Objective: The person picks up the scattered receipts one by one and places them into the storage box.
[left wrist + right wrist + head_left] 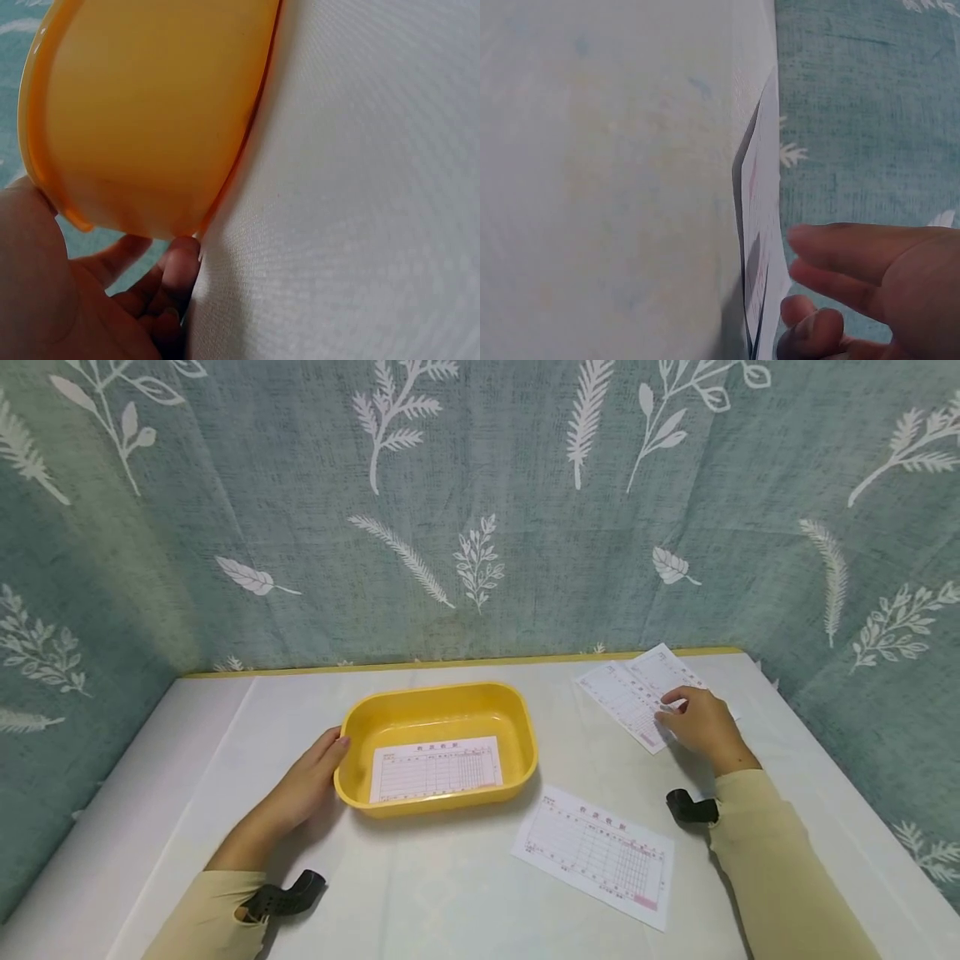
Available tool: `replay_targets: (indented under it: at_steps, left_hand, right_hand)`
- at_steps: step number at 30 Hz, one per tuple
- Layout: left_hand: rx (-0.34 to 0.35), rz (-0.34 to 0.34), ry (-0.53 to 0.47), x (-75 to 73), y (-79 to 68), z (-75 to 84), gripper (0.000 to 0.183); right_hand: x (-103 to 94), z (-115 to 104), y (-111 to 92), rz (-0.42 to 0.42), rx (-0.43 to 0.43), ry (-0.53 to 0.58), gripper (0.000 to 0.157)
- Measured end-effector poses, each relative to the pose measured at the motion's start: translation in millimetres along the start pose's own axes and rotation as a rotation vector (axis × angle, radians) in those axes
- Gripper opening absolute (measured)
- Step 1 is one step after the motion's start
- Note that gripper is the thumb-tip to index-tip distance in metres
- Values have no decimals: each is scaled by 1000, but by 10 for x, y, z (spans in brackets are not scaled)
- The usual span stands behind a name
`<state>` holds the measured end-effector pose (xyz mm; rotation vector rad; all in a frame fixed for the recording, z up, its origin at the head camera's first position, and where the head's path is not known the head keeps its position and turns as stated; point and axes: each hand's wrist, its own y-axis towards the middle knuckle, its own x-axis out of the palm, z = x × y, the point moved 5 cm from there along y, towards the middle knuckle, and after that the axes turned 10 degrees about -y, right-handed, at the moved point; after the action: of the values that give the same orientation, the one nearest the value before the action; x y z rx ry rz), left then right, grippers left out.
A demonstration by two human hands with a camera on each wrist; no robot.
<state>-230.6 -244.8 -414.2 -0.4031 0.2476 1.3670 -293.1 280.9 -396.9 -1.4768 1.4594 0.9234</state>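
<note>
In the head view, a yellow plastic basin (442,706) stands left of centre on the white table, with a printed receipt slip (435,770) lying face up inside. My left hand (303,785) grips the basin's left end. The left wrist view puts the thumb at the rim and the fingertips low on the outer wall. At the back right, my right hand (703,727) hovers over overlapping receipt slips (611,689), its fingers loosely bent and apart. Seen from the right wrist, the slips (761,225) lie just beyond the fingertips, and nothing is between thumb and fingers.
Another receipt slip (596,857) lies at an angle on the white tabletop (450,885), right of and nearer than the basin. Green leaf-patterned cloth (480,485) walls off the table's back and both sides. A black band (288,897) is on each wrist.
</note>
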Motion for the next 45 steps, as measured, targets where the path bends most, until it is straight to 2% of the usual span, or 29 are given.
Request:
replay_targets:
  at_steps: [12,19,24,30,37,42,45]
  left_hand:
    - [15,1,-17,-9,-3,-16,60]
    - [6,-13,-14,7,18,-8,61]
    - [27,-14,-31,24,39,21,59]
    - [32,-23,-34,60,40,22,58]
    - [13,-21,-35,64,-24,-58,60]
    - [21,-13,-41,8,-29,-7,60]
    - [27,-18,-45,8,-27,-1,59]
  right_hand:
    - [60,176,35,-133,66,-6,47]
    - [66,178,50,-172,28,-4,48]
    - [63,187,46,-200,8,-18,50]
    - [115,235,-5,-188,-7,-17,47]
    - [183,225,-30,-177,-44,-39,47]
    - [136,155,38,-157,-77,-41,49]
    - [128,138,36,-155,-66,-29,49]
